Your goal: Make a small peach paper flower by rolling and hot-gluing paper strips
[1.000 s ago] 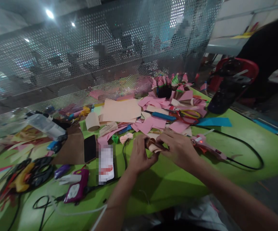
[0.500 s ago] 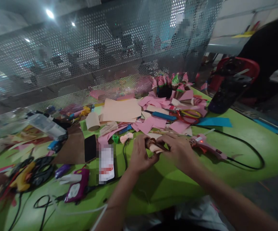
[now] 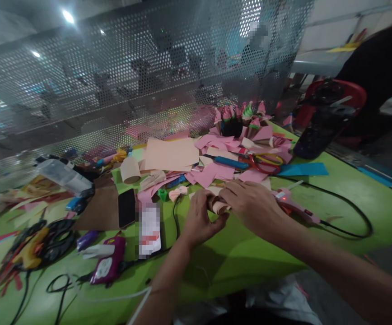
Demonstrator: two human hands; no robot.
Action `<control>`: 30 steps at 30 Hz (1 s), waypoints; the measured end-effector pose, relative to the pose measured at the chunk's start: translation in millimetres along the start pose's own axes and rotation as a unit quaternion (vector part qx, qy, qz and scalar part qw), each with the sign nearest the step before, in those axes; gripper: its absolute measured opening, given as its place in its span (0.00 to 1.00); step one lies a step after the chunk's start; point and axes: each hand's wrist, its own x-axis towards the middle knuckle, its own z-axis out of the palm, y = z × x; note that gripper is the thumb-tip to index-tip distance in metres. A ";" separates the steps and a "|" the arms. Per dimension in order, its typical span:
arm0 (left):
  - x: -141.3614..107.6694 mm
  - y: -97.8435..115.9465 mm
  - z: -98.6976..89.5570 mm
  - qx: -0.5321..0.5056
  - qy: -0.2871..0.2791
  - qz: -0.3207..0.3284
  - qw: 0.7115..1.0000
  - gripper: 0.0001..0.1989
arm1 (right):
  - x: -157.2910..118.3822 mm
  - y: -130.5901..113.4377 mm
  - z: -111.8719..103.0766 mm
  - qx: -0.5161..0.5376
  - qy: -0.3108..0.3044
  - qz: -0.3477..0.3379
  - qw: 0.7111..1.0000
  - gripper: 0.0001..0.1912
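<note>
Between my two hands, above the green table (image 3: 250, 257), is a small rolled piece of brown and peach paper (image 3: 219, 206). My left hand (image 3: 201, 220) grips its left side with fingers and thumb. Bent over its upper right side, my right hand (image 3: 250, 204) pinches the roll. Just right of my right hand lies a pink glue gun (image 3: 299, 211) with a red light. A pale pink paper swirl (image 3: 178, 193) and a green one (image 3: 162, 194) rest behind my left hand.
Scissors (image 3: 263, 163), a blue cutter (image 3: 231, 163) and pink paper scraps (image 3: 212, 174) lie behind my hands. A dark bottle (image 3: 313, 135) stands back right. Phones (image 3: 127, 208), a purple device (image 3: 109, 262) and cables are at left. A mesh screen (image 3: 114, 85) borders the table.
My right hand has turned and moved over the roll, whose curled end now shows more. A hand at the far left edge has gone from view.
</note>
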 end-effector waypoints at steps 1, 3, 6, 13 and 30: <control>0.1 0.2 -0.1 0.002 0.001 0.002 1.000 0.18 | 0.5 0.0 0.2 -0.004 -0.003 -0.003 1.000 0.05; -0.1 0.6 -0.3 0.006 0.002 0.004 1.000 0.17 | 1.1 0.2 1.0 -0.008 -0.007 -0.011 1.000 0.05; -0.8 0.4 0.0 0.011 0.002 0.010 1.000 0.17 | 1.4 0.7 1.9 -0.012 -0.004 -0.026 1.000 0.05; -1.5 0.3 0.5 0.014 0.015 0.037 0.999 0.16 | 1.2 3.6 1.6 -0.019 0.021 -0.059 0.998 0.06; -1.2 4.5 1.0 -0.005 0.011 0.015 1.000 0.15 | 9.3 7.8 -6.9 0.027 0.003 -0.057 0.998 0.09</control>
